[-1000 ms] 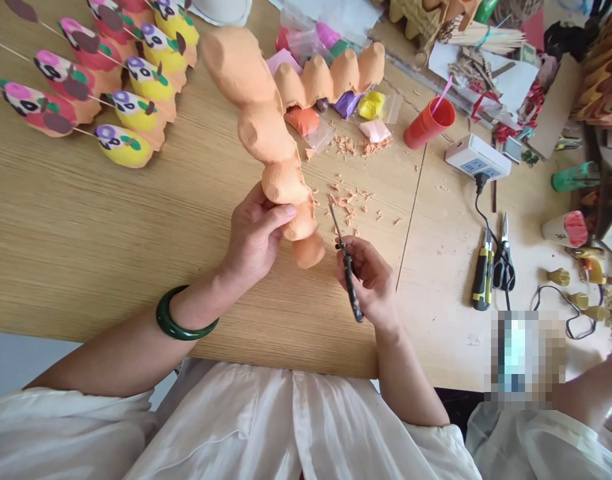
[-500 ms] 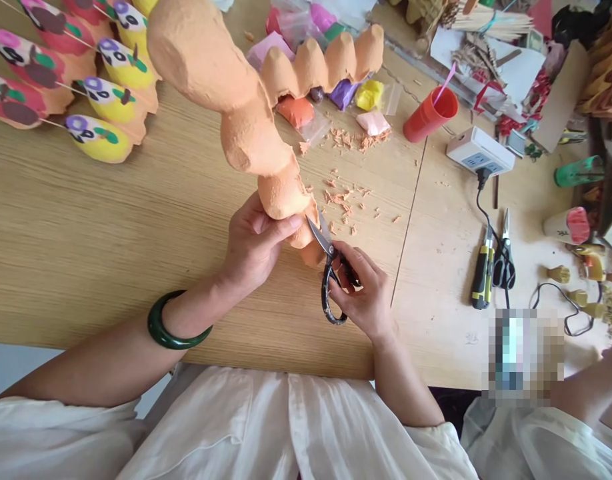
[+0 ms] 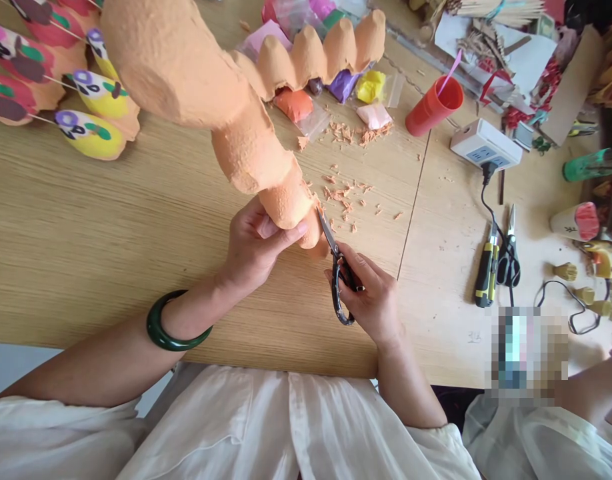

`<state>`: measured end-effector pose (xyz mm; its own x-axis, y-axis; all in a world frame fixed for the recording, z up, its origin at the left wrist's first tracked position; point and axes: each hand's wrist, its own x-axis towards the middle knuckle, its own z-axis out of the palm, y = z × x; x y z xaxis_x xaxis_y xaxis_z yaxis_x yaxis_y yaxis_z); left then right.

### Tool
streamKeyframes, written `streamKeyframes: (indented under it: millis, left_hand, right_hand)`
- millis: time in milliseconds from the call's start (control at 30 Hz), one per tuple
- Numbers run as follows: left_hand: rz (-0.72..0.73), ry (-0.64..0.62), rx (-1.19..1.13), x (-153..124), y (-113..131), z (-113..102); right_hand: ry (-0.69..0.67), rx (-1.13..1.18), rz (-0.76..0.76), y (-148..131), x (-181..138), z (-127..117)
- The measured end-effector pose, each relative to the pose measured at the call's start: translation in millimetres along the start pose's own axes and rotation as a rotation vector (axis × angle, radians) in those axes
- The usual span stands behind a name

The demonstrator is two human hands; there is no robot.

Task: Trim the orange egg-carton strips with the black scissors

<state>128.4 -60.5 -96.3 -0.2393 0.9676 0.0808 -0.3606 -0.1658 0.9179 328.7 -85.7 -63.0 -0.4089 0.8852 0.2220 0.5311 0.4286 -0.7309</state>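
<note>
My left hand (image 3: 253, 247) grips the near end of a long orange egg-carton strip (image 3: 206, 93) that rises up toward the camera. My right hand (image 3: 371, 293) is closed round the black handles of a pair of scissors (image 3: 336, 267). The blades touch the strip's lowest cup, just right of my left thumb. Small orange paper scraps (image 3: 346, 197) lie scattered on the wooden table (image 3: 111, 220) beyond my hands.
Painted bird figures on sticks (image 3: 81, 127) lie at the far left. A second orange carton strip (image 3: 316, 53), bags of coloured clay (image 3: 359, 93), a red cup (image 3: 431, 107), a power strip (image 3: 486, 143), a utility knife (image 3: 486, 270) and other scissors (image 3: 509, 257) are on the right. Another person's arm (image 3: 586, 393) is at the lower right.
The carton strip has tilted up closer to the camera. My right hand brought the scissors from beside the strip onto its lowest cup; the blades opened, then closed in on it.
</note>
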Motion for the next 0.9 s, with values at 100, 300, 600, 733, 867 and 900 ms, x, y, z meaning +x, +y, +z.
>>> streamKeyframes:
  millis: [100, 300, 600, 733, 867, 900]
  left_hand:
    - [0.006, -0.007, -0.038, -1, -1, 1]
    - [-0.029, -0.031, -0.104, -3, -2, 5]
    - [-0.097, -0.052, -0.028, -11, 1, 8]
    - [-0.096, -0.052, -0.039, -13, -1, 8]
    - [-0.122, -0.039, -0.040, -14, -3, 9]
    - [-0.129, -0.035, -0.041, -13, -3, 10]
  right_hand:
    - [0.011, 0.009, 0.052, -2, 2, -2]
    - [-0.005, -0.143, 0.128, -6, 5, -2]
    - [0.193, -0.460, -0.091, -5, 3, 0]
    - [0.177, -0.543, -0.090, -6, 0, -1]
    - [0.154, -0.533, -0.061, -5, -4, -1]
    - [0.147, -0.519, -0.051, -4, -4, 0]
